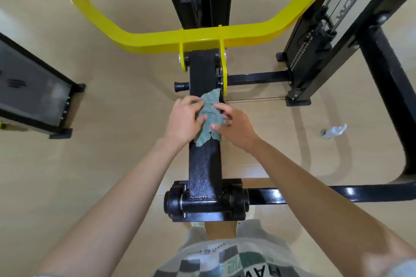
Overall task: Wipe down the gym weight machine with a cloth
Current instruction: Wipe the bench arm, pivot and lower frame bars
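Left hand (184, 119) and right hand (234, 128) both clutch a crumpled green cloth (209, 112) on the glossy black beam (204, 164).

The person wears a shirt (225, 263) at 6 o'clock, printed with a check of grey, white and dark green squares. Big dark letters run across it, seen upside down, and read in part "HAV". Just beyond the shirt, toward 12 o'clock, are pale shorts (254, 231) of a whitish grey. A small line of dark print, too small to read, sits where the shorts meet the shirt. Both forearms are bare. At 5 o'clock a bit of light blue-grey sleeve (405, 264) shows at the frame's edge. The right grip (236, 129) bears a small dark ring (227, 122), blurred, on one finger.
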